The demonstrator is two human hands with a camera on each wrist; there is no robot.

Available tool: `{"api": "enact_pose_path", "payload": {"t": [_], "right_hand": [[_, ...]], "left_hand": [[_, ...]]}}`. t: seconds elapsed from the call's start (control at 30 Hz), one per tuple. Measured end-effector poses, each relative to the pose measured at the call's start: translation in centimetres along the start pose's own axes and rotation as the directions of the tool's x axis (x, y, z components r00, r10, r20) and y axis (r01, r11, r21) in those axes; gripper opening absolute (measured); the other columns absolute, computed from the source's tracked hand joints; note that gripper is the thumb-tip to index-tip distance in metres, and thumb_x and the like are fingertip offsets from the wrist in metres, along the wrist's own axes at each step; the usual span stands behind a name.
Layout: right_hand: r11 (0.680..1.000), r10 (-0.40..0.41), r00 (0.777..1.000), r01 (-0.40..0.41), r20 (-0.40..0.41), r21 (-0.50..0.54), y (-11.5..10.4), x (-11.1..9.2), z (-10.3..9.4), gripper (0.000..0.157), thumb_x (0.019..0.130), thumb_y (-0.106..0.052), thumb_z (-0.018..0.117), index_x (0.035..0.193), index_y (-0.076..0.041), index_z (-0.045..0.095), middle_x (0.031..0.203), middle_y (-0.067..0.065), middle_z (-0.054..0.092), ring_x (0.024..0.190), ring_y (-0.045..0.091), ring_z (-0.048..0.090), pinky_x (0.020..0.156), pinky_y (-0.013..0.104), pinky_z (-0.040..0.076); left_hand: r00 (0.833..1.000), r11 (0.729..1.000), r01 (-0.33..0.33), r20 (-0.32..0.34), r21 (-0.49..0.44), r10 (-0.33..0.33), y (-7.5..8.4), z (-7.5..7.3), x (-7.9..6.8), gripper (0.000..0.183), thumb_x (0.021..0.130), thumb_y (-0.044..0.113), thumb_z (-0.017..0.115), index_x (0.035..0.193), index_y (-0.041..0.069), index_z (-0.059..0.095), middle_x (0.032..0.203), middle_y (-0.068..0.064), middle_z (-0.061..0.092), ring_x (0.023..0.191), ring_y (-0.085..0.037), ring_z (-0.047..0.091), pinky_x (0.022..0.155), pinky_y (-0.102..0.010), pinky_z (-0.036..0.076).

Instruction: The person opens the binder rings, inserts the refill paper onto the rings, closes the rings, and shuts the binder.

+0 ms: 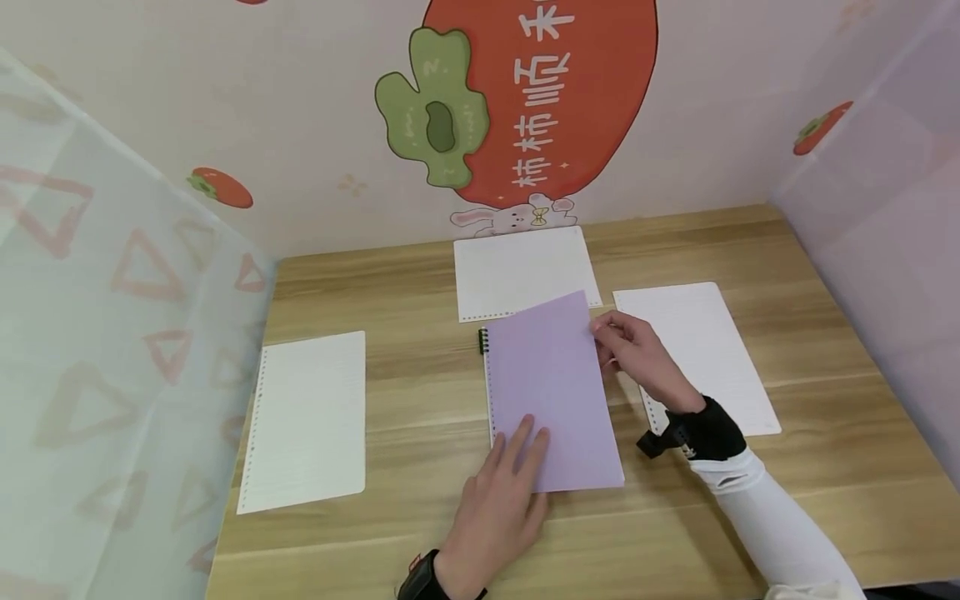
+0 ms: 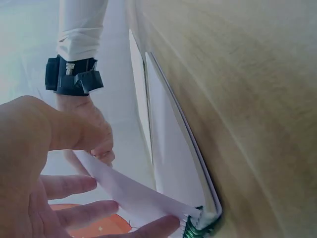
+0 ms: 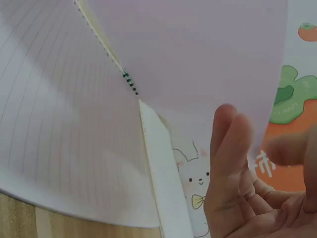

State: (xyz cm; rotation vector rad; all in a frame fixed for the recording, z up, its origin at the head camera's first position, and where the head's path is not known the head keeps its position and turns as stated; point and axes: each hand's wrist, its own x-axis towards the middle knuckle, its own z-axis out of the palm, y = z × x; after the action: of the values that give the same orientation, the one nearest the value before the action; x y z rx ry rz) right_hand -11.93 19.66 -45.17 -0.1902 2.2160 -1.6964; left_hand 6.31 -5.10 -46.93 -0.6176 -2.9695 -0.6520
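Observation:
A notebook's pale purple cover [image 1: 543, 375] is raised along its right side in the middle of the table. Short green binding rings [image 1: 483, 341] grip the top of its punched left edge. My right hand [image 1: 637, 354] pinches the cover's right edge near the upper corner, thumb against fingertips. Beneath the lifted cover, a lined page [image 3: 59, 129] shows in the right wrist view. My left hand [image 1: 495, 508] lies at the cover's lower left, its fingers extended and spread over the purple surface. From the left wrist, the cover slants up from the green rings [image 2: 195, 228].
Loose white punched sheets lie around the notebook: one sheet [image 1: 311, 421] to the left, another [image 1: 525, 271] behind it, a third [image 1: 697, 358] under the right forearm's side. Printed fabric walls [image 1: 322, 125] enclose the wooden table [image 1: 420, 400] at the back and both sides.

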Motion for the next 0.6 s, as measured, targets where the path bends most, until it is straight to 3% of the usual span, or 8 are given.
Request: {"api": "enact_pose_path", "payload": {"t": [0.07,0.13,0.2,0.27,0.3,0.4,0.5,0.6], "right_hand": [[0.998,-0.057,0.998,0.057,-0.006,-0.028,0.5,0.2,0.0,0.042,0.109,-0.032,0.049,0.122,0.006,0.061,0.094,0.020,0.064,0.078,0.029,0.067,0.068,0.040,0.060],[0.975,-0.155,0.988,0.153,0.000,-0.162,1.4,0.4,0.1,0.037,0.109,-0.027,0.050,0.123,0.004,0.064,0.105,0.019,0.068,0.088,0.029,0.069,0.075,0.040,0.060],[0.908,-0.258,0.965,0.260,0.049,-0.330,2.3,0.6,0.4,0.032,0.106,-0.021,0.056,0.126,0.002,0.066,0.118,0.018,0.070,0.104,0.030,0.069,0.086,0.042,0.059],[0.808,-0.319,0.938,0.342,0.132,-0.480,3.1,0.6,0.8,0.036,0.102,-0.021,0.064,0.131,-0.001,0.067,0.134,0.017,0.066,0.123,0.033,0.063,0.100,0.048,0.053],[0.766,-0.326,0.928,0.372,0.182,-0.525,3.4,0.5,1.0,0.041,0.099,-0.024,0.068,0.134,-0.002,0.066,0.143,0.017,0.061,0.132,0.034,0.057,0.105,0.051,0.048],[0.691,-0.276,0.916,0.401,0.292,-0.602,4.0,0.2,1.5,0.061,0.090,-0.035,0.079,0.139,-0.003,0.065,0.159,0.017,0.046,0.149,0.039,0.038,0.116,0.056,0.037],[0.664,-0.216,0.923,0.378,0.319,-0.645,3.9,-0.1,1.8,0.071,0.082,-0.040,0.085,0.140,-0.002,0.065,0.164,0.017,0.039,0.153,0.039,0.030,0.118,0.055,0.034],[0.659,-0.169,0.933,0.346,0.317,-0.667,3.4,-0.1,1.8,0.074,0.080,-0.038,0.087,0.140,-0.001,0.064,0.165,0.017,0.037,0.154,0.040,0.027,0.119,0.055,0.033]], "left_hand": [[1.000,0.999,-0.001,-0.028,-0.034,0.000,-0.2,-0.1,-0.2,0.074,0.088,0.023,0.071,0.157,0.012,0.044,0.163,-0.012,0.041,0.126,-0.048,0.060,0.067,-0.052,0.062],[0.998,0.997,-0.009,-0.065,-0.078,0.004,-0.5,-0.1,-0.5,0.077,0.086,0.018,0.070,0.158,0.010,0.042,0.163,-0.013,0.041,0.127,-0.043,0.061,0.071,-0.048,0.062],[0.993,0.992,-0.027,-0.114,-0.119,0.013,-0.8,-0.1,-0.7,0.081,0.083,0.014,0.070,0.158,0.008,0.040,0.162,-0.014,0.040,0.128,-0.039,0.061,0.076,-0.045,0.062],[0.986,0.986,-0.048,-0.165,-0.157,0.022,-1.1,-0.1,-1.0,0.084,0.080,0.009,0.069,0.159,0.007,0.039,0.162,-0.015,0.040,0.126,-0.035,0.063,0.078,-0.042,0.062],[0.982,0.984,-0.056,-0.189,-0.171,0.023,-1.3,-0.1,-1.2,0.085,0.079,0.007,0.069,0.158,0.006,0.039,0.162,-0.015,0.041,0.124,-0.034,0.064,0.080,-0.042,0.061],[0.967,0.975,-0.070,-0.253,-0.210,0.015,-1.8,0.1,-1.6,0.089,0.074,0.003,0.068,0.158,0.006,0.039,0.161,-0.014,0.042,0.118,-0.029,0.067,0.081,-0.038,0.061],[0.954,0.960,-0.072,-0.298,-0.272,-0.013,-2.1,0.1,-1.9,0.091,0.072,0.000,0.067,0.158,0.005,0.039,0.161,-0.013,0.042,0.115,-0.024,0.067,0.083,-0.034,0.060],[0.937,0.915,-0.099,-0.346,-0.391,-0.046,-2.5,0.0,-1.9,0.089,0.074,-0.005,0.063,0.159,0.003,0.036,0.159,-0.012,0.044,0.119,-0.026,0.065,0.088,-0.031,0.059]]}}
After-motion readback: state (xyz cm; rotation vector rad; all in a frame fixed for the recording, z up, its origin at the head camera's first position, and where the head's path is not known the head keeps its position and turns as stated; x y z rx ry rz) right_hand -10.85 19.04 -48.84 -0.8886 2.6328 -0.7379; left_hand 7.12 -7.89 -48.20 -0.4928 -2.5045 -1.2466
